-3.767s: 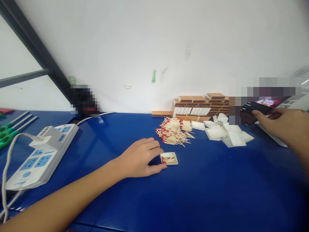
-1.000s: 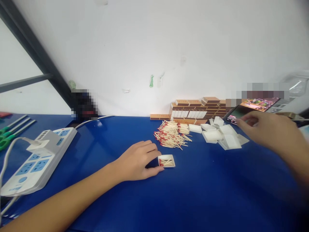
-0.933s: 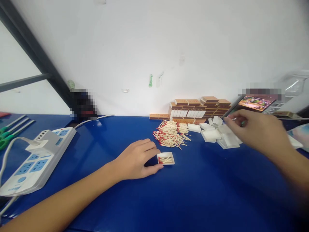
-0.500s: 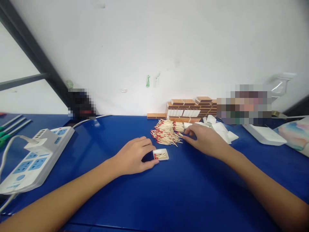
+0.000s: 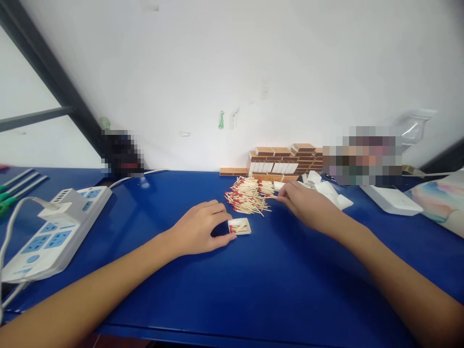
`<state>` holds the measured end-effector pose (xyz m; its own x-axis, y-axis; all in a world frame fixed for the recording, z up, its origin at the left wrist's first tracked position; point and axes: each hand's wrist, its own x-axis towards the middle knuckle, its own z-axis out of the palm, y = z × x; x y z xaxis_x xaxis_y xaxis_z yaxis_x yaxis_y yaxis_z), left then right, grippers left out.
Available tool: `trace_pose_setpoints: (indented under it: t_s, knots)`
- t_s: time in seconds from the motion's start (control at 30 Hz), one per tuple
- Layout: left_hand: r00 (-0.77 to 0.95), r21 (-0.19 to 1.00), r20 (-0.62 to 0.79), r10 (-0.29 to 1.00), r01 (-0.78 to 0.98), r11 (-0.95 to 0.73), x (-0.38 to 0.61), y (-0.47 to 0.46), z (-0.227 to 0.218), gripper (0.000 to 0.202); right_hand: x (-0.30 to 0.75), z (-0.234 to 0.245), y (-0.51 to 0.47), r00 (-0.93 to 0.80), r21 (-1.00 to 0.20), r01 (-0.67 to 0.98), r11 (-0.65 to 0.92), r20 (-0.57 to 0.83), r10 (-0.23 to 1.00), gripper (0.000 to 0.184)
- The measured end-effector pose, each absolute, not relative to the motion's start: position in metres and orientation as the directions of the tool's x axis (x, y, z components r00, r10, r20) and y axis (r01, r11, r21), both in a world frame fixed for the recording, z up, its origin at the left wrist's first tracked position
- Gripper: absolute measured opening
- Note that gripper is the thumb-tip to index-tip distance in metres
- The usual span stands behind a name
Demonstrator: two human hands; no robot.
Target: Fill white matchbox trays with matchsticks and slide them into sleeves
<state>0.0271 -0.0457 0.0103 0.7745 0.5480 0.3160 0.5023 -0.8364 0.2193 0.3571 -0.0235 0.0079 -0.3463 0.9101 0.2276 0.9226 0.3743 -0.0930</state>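
Head view. I locate the matchbox tray (image 5: 238, 222) just below the centre of the frame, flat on the blue desk (image 5: 235, 290), cavity facing up. Its long axis runs left to right across the frame. The matches (image 5: 239, 228) inside lie roughly along that axis, slightly fanned, with red heads at the left end.

The left hand (image 5: 202, 228) is at the tray's left end; its grip clasps that end lightly between thumb and fingers. The right hand (image 5: 304, 205) is right of centre, at the right edge of the match pile (image 5: 248, 195). Its grip appears pinched on the tail of a matchstick (image 5: 270, 196), which points left, its long axis nearly level in the frame. I cannot confirm how many sticks are pinched.

I judge the step in hand as taking matches from the pile while the tray is steadied. The next move calls for lifting the pinched stick clear of its neighbours, keeping its head leftward to match the tray's contents, and holding the tray still.
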Motion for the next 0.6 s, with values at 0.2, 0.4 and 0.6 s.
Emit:
trace_pose_setpoints:
  t_s: [0.2, 0.4, 0.6]
  knots:
    - [0.776, 0.204, 0.326, 0.540, 0.500, -0.842, 0.028, -0.045, 0.008, 0.032, 0.332, 0.018, -0.046, -0.436, -0.132, 0.864, 0.486, 0.287, 0.853, 0.015]
    - [0.780, 0.193, 0.325, 0.535, 0.499, -0.845, 0.029, -0.046, 0.008, 0.032, 0.283, 0.008, -0.071, -0.575, -0.088, 0.788, 0.609, 0.248, 0.780, 0.009]
    - [0.792, 0.190, 0.329, 0.514, 0.478, -0.857, 0.030, -0.047, 0.007, 0.032, 0.272, 0.002, -0.075, -0.620, 0.037, 0.769, 0.639, 0.288, 0.730, 0.009]
